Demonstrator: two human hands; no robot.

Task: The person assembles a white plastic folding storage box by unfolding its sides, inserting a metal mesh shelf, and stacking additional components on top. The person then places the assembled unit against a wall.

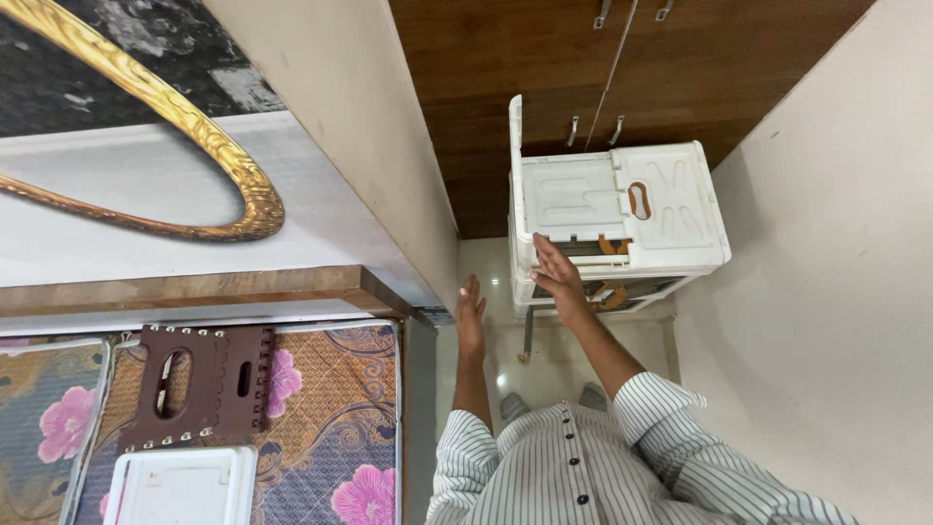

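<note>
A brown folded plastic step stool [199, 384] and a white plastic one [180, 484] are lying on the floral mattress [330, 389]. The left hand [470, 309] is hovering flat, fingers together, holding nothing. The right hand [554, 272], fingers extended, is resting against the stacked white plastic folding stools [622, 209] standing on the floor.

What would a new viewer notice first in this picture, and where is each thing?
The eye goes first to the white plastic stools stacked near the top middle, in front of the brown wooden cupboard; the right hand rests flat on them, the left hand open beside. At lower left, a brown folded stool lies on the floral mattress.
</note>
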